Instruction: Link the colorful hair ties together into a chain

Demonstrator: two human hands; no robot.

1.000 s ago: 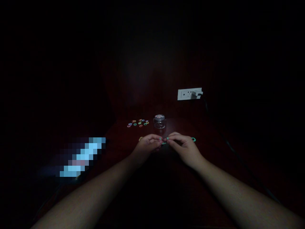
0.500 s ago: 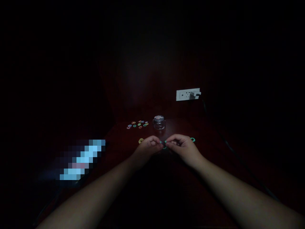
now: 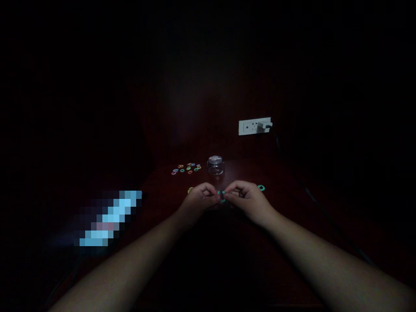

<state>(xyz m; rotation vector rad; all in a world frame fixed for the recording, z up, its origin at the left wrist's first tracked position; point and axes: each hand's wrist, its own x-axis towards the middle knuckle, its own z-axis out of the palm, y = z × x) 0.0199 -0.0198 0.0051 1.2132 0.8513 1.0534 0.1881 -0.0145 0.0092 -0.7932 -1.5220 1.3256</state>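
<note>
My left hand (image 3: 201,199) and my right hand (image 3: 245,197) meet over the dark red table, thumbs and fingertips pinched. Between them they hold a small green ring, which looks like a hair tie (image 3: 223,200); fingers cover parts of it. Just beyond my left hand lies a yellow ring (image 3: 190,190), partly hidden by it. A green ring (image 3: 261,188) rests beyond my right hand. Farther off stands a clear jar (image 3: 216,168) with its lid on. Left of the jar, several small coloured rings (image 3: 182,170) are scattered.
A lit, pixelated screen (image 3: 110,219) is on the left, near my left forearm. On the back wall is a white socket panel (image 3: 247,127) with a plug (image 3: 264,125) in it. A dark cable (image 3: 312,195) runs down the right side. Much of the surroundings is too dark to make out.
The fingertips have shifted slightly, and more of the green hair tie shows between them. The whole view has moved a little. The jar and scattered rings stay in place.
</note>
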